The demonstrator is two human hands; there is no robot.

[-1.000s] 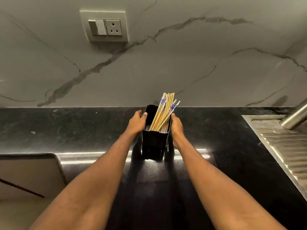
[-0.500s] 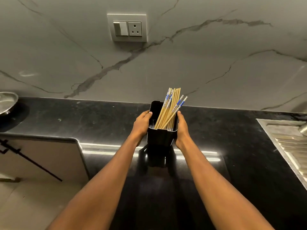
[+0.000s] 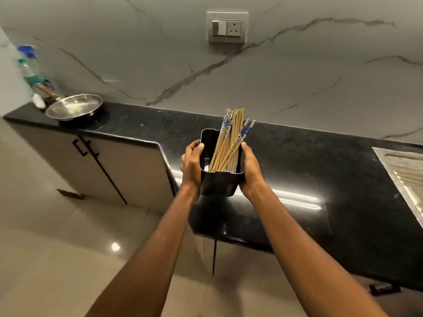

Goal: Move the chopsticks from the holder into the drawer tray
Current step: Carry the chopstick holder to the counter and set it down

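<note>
Two-handed grip on holder [image 3: 219,184]
left hand [image 3: 191,167], right hand [image 3: 251,170]: fingers curled round its sides; chopsticks [image 3: 229,143] lean inside, over the counter [image 3: 320,179]

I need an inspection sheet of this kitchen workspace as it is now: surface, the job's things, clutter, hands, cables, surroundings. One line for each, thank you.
Surface: black stone countertop, glossy, with light reflections.
Job's things: black holder with chopsticks standing in it, bunched at its right side; drawer tray not seen.
Clutter: steel pan and a blurred bottle at the counter's far left end.
Hands: left hand and right hand grip the holder's two sides, thumbs at the rim.
Cables: nothing seen.
Surroundings: marble wall with a socket plate; steel drainboard at right; cabinet doors below.
</note>
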